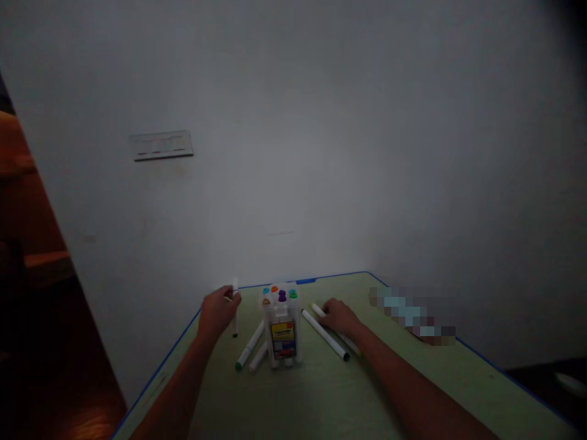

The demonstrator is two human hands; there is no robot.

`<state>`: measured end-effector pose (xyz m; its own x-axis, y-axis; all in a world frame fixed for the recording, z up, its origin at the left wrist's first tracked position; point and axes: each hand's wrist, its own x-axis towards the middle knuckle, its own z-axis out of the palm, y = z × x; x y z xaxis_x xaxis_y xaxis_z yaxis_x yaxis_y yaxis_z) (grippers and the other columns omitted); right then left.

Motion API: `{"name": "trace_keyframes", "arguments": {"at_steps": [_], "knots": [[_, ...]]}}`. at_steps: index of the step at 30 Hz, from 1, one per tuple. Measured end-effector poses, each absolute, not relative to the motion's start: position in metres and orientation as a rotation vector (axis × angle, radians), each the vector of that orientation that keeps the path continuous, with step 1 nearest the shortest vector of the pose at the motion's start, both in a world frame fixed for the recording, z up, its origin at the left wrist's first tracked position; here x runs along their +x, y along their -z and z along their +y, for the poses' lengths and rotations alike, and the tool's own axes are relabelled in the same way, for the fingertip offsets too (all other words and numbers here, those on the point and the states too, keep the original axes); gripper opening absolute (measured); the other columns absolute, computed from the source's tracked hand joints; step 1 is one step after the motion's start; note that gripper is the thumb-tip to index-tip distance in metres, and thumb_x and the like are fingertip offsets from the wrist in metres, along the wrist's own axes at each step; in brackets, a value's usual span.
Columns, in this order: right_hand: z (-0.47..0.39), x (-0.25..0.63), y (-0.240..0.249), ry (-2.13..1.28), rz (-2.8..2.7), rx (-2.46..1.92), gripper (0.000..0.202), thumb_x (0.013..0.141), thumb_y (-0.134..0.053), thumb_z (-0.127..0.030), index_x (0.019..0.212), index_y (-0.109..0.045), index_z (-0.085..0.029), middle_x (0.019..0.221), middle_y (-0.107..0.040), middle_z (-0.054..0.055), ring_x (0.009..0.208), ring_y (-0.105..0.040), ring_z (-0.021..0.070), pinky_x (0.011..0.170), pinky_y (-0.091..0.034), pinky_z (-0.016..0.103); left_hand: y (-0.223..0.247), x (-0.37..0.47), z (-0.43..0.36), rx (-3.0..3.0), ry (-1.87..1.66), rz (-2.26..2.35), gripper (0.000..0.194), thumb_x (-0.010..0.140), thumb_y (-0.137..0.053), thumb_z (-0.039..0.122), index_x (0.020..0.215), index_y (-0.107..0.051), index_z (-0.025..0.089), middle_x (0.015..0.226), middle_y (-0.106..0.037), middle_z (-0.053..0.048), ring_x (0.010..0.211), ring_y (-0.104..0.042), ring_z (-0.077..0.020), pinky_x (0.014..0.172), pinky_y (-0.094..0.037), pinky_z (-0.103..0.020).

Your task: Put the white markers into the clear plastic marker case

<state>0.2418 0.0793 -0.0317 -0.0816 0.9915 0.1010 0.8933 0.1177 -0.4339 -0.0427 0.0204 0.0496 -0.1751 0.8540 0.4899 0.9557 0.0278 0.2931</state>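
My left hand (219, 311) is closed around a white marker (235, 324), which stands nearly upright with its dark tip downward, left of the box. On the right, my right hand (338, 316) has its fingers closed on a white marker with a yellow-green end (316, 308) that lies slanted on the table. Beside it rests a white marker with a black end (325, 335). Between my hands stands a clear plastic box (281, 313) with a yellow and blue label, holding several markers with coloured ends. Left of it lie a green-ended marker (250, 347) and a pale-ended marker (258, 357).
The pale green table (293, 409) has a blue edge and meets a plain wall (321, 153). A blurred-out object (413, 315) lies at the table's right side. A switch plate (162, 145) is on the wall, and an orange-brown area shows at the far left.
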Motion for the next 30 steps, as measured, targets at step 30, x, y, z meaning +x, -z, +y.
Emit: {"name": "trace_keyframes", "arguments": {"at_steps": [30], "knots": [[0.080, 0.242, 0.033, -0.359, -2.042, -1.834, 0.024, 0.063, -0.057, -0.025, 0.084, -0.064, -0.016, 0.091, -0.067, 0.012, 0.082, -0.062, 0.0230, 0.059, -0.036, 0.026, -0.102, 0.025, -0.018, -2.497, 1.154, -1.644, 0.013, 0.073, -0.056, 0.024, 0.074, -0.067, 0.016, 0.074, -0.067, -0.004, 0.070, -0.058, -0.0145, 0.068, -0.045, -0.026]]}}
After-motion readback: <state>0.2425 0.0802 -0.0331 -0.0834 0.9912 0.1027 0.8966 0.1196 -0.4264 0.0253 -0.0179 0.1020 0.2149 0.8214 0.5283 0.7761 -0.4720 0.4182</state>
